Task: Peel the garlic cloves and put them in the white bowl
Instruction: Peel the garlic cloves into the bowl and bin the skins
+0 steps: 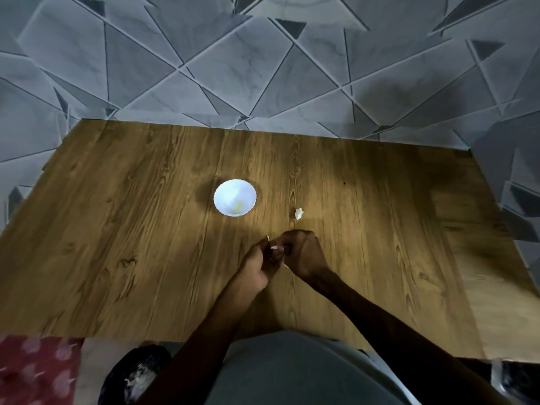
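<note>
A small white bowl (235, 197) stands near the middle of the wooden table (146, 244), with something pale yellow inside it. To its right lies one loose garlic clove (299, 213) in its skin. Below that, my left hand (258, 266) and my right hand (302, 254) meet over the table. Both pinch a small garlic clove (276, 247) between their fingertips. Only pale bits of the clove and its skin show between the fingers.
A dark round container (137, 372) with pale scraps sits below the table's near edge on the left, beside a red patterned cloth (38, 369). Grey patterned tiles surround the table. A small skin flake (285, 266) lies under my right hand.
</note>
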`<state>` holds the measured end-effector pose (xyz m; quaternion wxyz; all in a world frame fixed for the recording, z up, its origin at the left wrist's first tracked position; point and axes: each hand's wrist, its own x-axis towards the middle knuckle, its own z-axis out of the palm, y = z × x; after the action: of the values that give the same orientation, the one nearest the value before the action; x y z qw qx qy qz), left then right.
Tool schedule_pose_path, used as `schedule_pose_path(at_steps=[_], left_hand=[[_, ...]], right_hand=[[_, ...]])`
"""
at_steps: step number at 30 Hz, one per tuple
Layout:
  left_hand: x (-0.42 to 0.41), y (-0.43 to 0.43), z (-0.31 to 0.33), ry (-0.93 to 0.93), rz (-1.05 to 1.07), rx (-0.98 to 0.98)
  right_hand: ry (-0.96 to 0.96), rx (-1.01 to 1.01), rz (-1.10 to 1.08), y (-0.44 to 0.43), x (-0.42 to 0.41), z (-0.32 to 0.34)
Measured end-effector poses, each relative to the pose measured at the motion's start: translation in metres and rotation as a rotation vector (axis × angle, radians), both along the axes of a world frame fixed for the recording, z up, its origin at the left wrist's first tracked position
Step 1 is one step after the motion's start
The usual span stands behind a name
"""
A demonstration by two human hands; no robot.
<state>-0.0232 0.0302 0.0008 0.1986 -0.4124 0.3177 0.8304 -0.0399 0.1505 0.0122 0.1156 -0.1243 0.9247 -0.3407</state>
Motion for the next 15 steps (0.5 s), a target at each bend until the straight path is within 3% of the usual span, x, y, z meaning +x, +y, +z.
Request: schedule_pose_path(at_steps=[4, 9, 12, 15], left_hand=[[0.000, 0.005, 0.015, -0.009, 0.084, 0.126], [-0.004, 0.004, 0.019, -0.022, 0.091, 0.151], [-0.008, -0.007, 0.011, -0.021, 0.127, 0.063], [-0.011, -0.025, 0.002, 0.002, 0.133, -0.060]], right_hand=[[0.043, 0.160, 0.143, -0.006, 0.003, 0.009], [0.077, -0.088, -0.044, 0.004, -0.001, 0.014], [0.174, -0.068, -0.146, 0.020, -0.009, 0.014], [0.073, 0.054, -0.035, 0.040, -0.009, -0.003]])
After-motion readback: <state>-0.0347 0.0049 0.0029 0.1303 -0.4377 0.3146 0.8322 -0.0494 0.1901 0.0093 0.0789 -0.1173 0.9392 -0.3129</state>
